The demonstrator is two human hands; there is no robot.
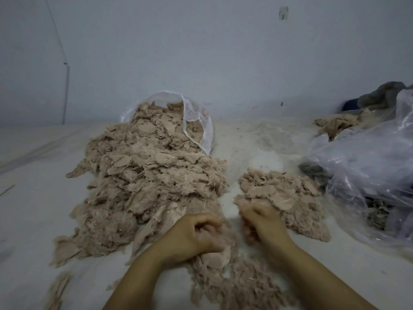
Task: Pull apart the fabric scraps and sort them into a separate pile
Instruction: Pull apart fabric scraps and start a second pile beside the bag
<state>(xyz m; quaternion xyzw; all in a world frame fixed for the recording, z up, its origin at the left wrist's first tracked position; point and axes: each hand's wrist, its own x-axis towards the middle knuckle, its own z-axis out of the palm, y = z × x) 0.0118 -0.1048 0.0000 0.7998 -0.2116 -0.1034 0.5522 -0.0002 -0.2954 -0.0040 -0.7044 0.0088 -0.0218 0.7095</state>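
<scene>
Between the two heaps, my left hand [192, 234] grips a tuft of scraps [214, 256], fingers curled. My right hand [260, 222] pinches fluff. Big pile [143, 175] at eleven o'clock, sorted pile [283, 198] at one.

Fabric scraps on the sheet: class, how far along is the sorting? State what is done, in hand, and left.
Done: a small sorted pile lies on the right. In hand: the left hand grips a clump of scraps, with the right hand curled beside it. Left: the large pile spilling from the clear bag, so most remains.
</scene>
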